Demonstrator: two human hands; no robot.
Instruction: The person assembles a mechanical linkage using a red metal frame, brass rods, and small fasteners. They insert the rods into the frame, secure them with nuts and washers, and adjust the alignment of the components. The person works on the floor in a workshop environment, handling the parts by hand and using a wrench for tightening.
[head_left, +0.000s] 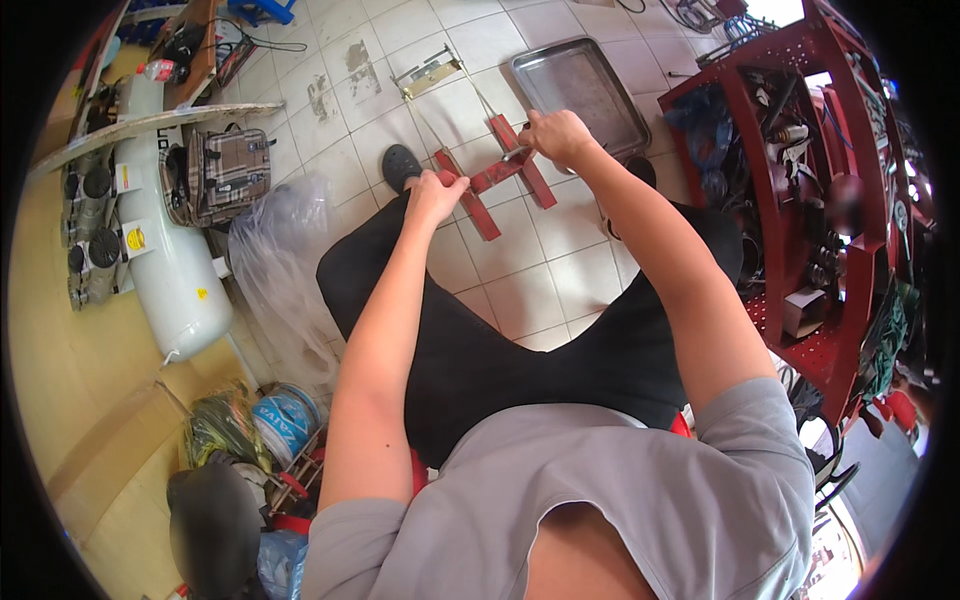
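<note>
A red H-shaped metal frame (498,177) lies on the tiled floor between my feet, its paint worn along the cross bar. My left hand (436,196) is closed on the frame where the cross bar meets the left bar. Over the right bar, my right hand (560,136) is closed, with a small metallic piece showing at its fingertips that I cannot make out. Thin metal arms run from the frame toward a metal bracket plate (432,75) at its far end.
A rectangular metal tray (641,135) sits just beyond my right hand. A red tool rack (850,300) full of tools stands at right. Clear plastic sheeting (285,260), a plaid bag (232,172) and a white cylinder tank (180,290) are at left.
</note>
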